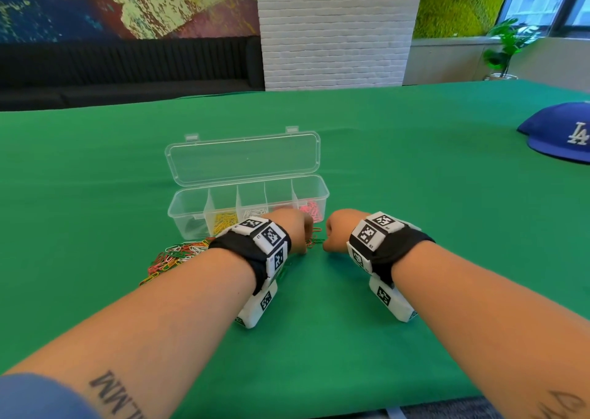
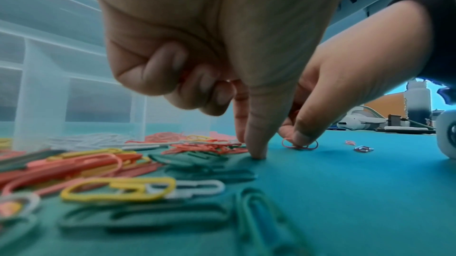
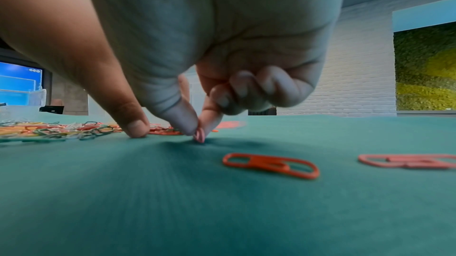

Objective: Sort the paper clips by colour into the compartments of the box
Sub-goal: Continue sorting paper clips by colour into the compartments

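Your left hand (image 2: 209, 45), fingers curled round red clips, touches the tabletop (image 1: 383, 195) beside the pile (image 1: 174, 255); your right hand (image 3: 197, 65) pinches a pink clip (image 3: 199, 135).

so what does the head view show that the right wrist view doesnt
Only the head view shows the clear box with its lid open, yellow, white and pink clips in separate compartments, and a blue cap.

Only the right wrist view shows the right hand pinching a pink clip at the cloth, and two loose clips: orange and pink.

Both show the mixed clip pile, the green cloth and the left hand.
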Demonstrator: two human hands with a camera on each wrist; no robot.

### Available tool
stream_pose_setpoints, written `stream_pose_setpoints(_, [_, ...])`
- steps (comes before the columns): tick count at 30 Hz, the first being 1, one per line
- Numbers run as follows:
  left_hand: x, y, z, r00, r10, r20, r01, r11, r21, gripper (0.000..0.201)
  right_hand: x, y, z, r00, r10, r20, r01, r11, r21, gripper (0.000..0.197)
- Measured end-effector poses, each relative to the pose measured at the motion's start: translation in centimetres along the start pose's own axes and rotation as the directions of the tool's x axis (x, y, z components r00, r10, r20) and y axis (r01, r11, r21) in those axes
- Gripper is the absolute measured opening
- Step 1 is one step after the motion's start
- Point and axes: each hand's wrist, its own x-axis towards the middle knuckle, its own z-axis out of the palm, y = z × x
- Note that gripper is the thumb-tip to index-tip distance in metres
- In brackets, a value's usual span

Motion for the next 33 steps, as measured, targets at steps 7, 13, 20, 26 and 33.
stream_pose_setpoints(7, [0.3,-0.4,0.5,0.995,-0.09,0.045,0.091,0.995,-0.027,0.019,-0.2,0.1,0.0,1.0,-0.01,0.003,0.01,1.0,0.011,0.032])
stream_pose_setpoints(13, [-0.2,-0.4,0.5,0.996,-0.072,0.043,0.071,0.997,0.023,0.012,-0.3,0.0,-0.1,1.0,-0.012,-0.006,0.012,1.0,-0.003,0.033])
stream_pose_setpoints(20, [-1.1,-1.1,-0.1,0.998,-0.012,0.055,0.015,0.998,-0.061,0.013,-0.2,-0.1,-0.1,1.0,0.001,0.005,-0.001,1.0,0.008,0.028])
stream_pose_setpoints(26, [-0.8,-0.9,0.2,0.992,-0.047,0.118,0.048,0.999,0.0,0.027,-0.4,-0.2,-0.2,1.0,0.004,0.009,-0.004,1.0,0.008,0.031])
stream_pose_setpoints(33, [-1.8,-1.2,-0.1,0.986,-0.025,0.168,0.028,0.999,-0.016,0.032,-0.8,-0.3,-0.3,1.0,0.016,0.023,-0.016,1.0,0.009,0.03])
